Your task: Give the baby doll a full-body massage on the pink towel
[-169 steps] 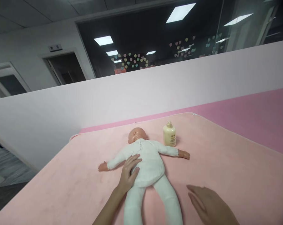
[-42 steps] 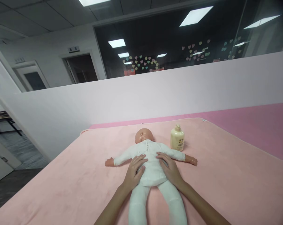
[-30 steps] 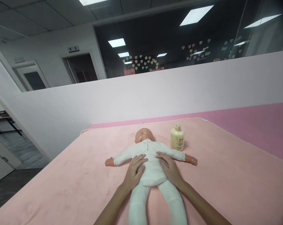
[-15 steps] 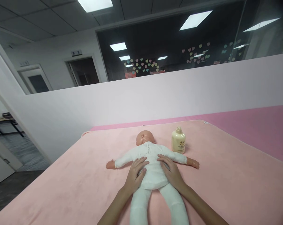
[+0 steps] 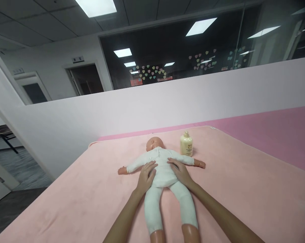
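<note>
A baby doll (image 5: 163, 172) with a white cloth body and brown plastic head, hands and lower legs lies stretched out with its head away from me. Its head is turned to one side and its arms are spread. My left hand (image 5: 146, 176) rests on the left side of its torso, fingers extended over the cloth. On the opposite side of the torso lies my right hand (image 5: 180, 171), its fingers also stretched out and flat. Neither hand grips the doll. Just beyond the doll's right-hand arm in view stands a pale yellow pump bottle (image 5: 186, 145), upright.
A pink blanket (image 5: 86, 202) covers the surface under the doll. Behind it rises a low white wall (image 5: 192, 98) with a dark window (image 5: 177, 47) above, and a pink strip (image 5: 276, 130) runs along its base. A doorway area with a floor (image 5: 31, 168) lies at the left.
The view has drawn back slightly, so the doll's lower legs now show and the bottle sits a little further left in the picture. Both hands stay on the doll's torso.
</note>
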Motion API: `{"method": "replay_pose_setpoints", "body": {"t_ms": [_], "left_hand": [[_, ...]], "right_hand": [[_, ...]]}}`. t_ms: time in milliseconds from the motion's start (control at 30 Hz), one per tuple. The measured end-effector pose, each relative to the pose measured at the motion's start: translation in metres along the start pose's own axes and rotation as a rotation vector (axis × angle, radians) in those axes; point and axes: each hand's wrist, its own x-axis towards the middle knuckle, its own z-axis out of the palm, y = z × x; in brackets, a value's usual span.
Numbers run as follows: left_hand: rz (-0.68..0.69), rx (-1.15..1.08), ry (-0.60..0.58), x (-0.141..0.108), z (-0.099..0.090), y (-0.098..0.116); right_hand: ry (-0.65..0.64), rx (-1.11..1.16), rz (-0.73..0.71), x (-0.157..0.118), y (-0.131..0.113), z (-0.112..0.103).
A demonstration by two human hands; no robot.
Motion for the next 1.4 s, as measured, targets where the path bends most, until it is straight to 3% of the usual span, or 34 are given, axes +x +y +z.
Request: {"method": "replay_pose_setpoints", "body": {"t_ms": [400, 600, 800, 1000, 1400], "left_hand": [[0.050, 0.133, 0.096, -0.011, -0.002, -0.004], [0.066, 0.181, 0.132, -0.012, 0.000, -0.006], [0.037, 0.177, 0.155, -0.012, 0.000, -0.007], [0.020, 0.125, 0.154, -0.012, -0.001, -0.006], [0.003, 0.093, 0.174, -0.012, -0.004, -0.001]], "right_hand": [[0.004, 0.040, 0.183, -0.062, -0.016, -0.032], [0.105, -0.032, 0.203, -0.067, -0.018, -0.030], [0.089, -0.070, 0.214, -0.064, -0.016, -0.030], [0.062, -0.091, 0.182, -0.043, -0.020, -0.029], [-0.043, -0.404, -0.109, 0.043, -0.012, 0.002]]}}
